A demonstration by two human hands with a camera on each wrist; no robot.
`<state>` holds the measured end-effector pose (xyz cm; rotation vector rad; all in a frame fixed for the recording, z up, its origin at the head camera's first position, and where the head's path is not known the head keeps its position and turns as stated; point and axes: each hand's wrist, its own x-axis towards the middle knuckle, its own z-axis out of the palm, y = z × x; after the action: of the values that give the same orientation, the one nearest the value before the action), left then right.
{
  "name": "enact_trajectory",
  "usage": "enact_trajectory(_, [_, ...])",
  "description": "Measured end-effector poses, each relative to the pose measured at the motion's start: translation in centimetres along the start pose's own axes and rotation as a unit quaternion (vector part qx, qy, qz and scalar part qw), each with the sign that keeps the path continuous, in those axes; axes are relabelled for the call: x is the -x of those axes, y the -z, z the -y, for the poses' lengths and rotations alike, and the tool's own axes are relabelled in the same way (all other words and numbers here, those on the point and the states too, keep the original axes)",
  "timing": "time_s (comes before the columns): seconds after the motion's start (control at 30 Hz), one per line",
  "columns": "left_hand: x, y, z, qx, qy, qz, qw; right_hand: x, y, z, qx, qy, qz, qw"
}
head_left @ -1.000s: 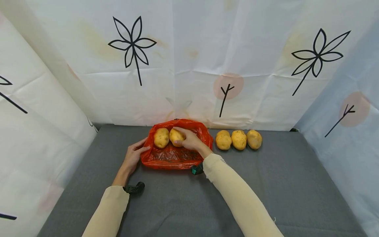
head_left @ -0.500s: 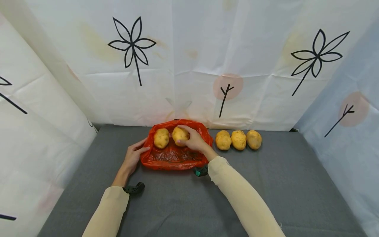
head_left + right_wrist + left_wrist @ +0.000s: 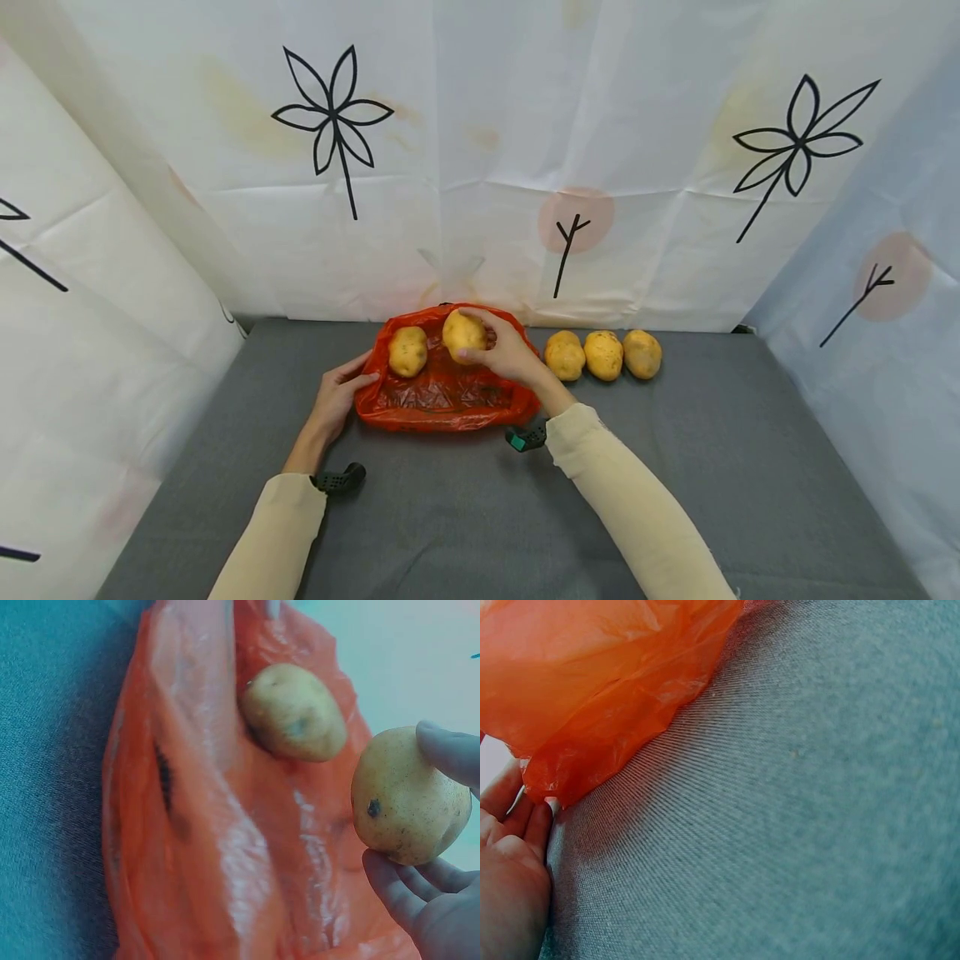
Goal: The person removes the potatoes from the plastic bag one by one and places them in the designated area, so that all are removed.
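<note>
A red plastic bag (image 3: 442,396) lies spread wide at its mouth near the back of the table. My right hand (image 3: 510,354) holds one potato (image 3: 462,335) between thumb and fingers, above the bag's right half. The right wrist view shows this potato (image 3: 409,799) with a dark spot on its skin. Another potato (image 3: 408,352) rests inside the bag, on the left. At the bag's left edge my left hand (image 3: 333,408) grips the plastic; in the left wrist view the fingers (image 3: 536,825) meet the bag's corner, partly out of sight.
Three potatoes (image 3: 603,356) stand in a row on the grey table (image 3: 450,517), to the right of the bag. A white printed curtain (image 3: 487,167) hangs right behind the table, with more curtain at both sides.
My right hand has lifted its potato and moved it to the right, away from the potato left in the bag. The left hand stays at the bag's edge.
</note>
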<state>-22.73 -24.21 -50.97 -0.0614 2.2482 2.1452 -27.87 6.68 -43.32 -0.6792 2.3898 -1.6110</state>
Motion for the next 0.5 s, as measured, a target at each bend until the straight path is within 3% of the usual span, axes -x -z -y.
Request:
enact_trajectory(0.13, [0.0, 0.0, 0.0, -0.003, 0.002, 0.002, 1.0, 0.6, 0.6, 0.5, -0.017, 0.013, -0.007, 0.9998])
enact_trajectory(0.33, [-0.1, 0.0, 0.0, -0.007, 0.0, 0.004, 1.0, 1.5, 1.4, 1.0, 0.002, 0.046, -0.018, 0.9988])
enact_trajectory(0.5, [-0.1, 0.0, 0.1, -0.004, 0.0, 0.005, 1.0, 2.4, 2.1, 1.3, -0.013, 0.049, -0.024, 0.9984])
